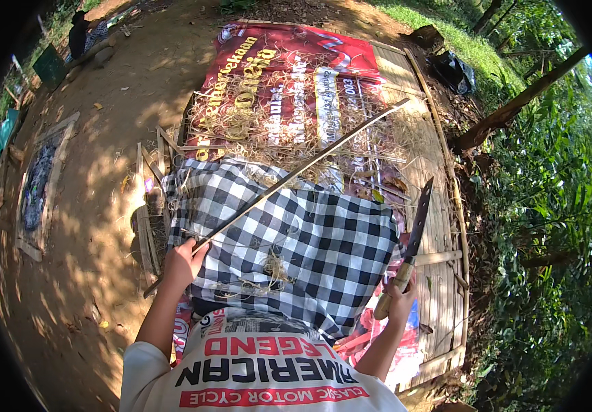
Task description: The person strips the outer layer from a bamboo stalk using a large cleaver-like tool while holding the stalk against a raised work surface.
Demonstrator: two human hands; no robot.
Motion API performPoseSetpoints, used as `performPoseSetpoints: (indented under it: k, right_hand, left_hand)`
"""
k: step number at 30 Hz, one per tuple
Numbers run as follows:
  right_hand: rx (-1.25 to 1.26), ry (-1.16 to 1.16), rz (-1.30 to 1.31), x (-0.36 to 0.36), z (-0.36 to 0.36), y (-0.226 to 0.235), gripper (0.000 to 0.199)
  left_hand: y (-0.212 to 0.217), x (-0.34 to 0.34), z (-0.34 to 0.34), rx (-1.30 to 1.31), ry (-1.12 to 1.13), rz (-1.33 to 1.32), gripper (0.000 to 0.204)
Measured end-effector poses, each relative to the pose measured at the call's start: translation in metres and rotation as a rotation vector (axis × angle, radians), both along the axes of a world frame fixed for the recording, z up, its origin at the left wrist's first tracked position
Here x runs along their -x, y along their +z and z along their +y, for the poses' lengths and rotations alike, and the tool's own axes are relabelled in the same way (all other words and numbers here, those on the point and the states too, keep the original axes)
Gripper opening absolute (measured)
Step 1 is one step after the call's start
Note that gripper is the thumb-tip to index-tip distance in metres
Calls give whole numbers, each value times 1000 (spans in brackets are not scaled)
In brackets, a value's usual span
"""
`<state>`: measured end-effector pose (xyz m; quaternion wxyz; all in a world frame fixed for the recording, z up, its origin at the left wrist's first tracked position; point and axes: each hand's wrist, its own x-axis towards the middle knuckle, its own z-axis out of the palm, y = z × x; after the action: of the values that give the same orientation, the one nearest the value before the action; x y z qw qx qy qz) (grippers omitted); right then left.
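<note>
My left hand is closed round a long thin strip of bamboo or wood. The strip slants across my lap from low left to far right, its near end sticking out behind the hand. In my right hand is a long knife, gripped by its pale handle, with the dark blade pointing up and away. The blade stands apart from the strip. A black and white checked cloth covers my legs, and a few curly shavings lie on it.
Beyond my legs a red printed banner, strewn with curly shavings, is spread over a bamboo slat platform. Split bamboo pieces rest at its left edge. A wooden frame lies on the dirt. At the right stand a slanting pole and green plants.
</note>
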<state>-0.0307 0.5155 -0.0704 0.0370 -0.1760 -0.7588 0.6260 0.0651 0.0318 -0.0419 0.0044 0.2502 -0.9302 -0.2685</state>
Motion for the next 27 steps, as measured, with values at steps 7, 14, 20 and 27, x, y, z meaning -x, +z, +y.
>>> performPoseSetpoints:
  k: [7,14,20,27]
  right_hand:
    - [161,299,67,-30,-43,72,48]
    - [454,548,56,-22,-104,75,40]
    - [562,638,64,9,-134,67,45]
    - [585,513,161,65,-133,65,40]
  left_hand:
    - [-3,-13,3,123,-31,53,45]
    - [-10,-13,1,101,-34,142,45]
    - [-17,-4,-13,-3,-56,171,48]
    - [-49,10,-54,-255,-165,34,43]
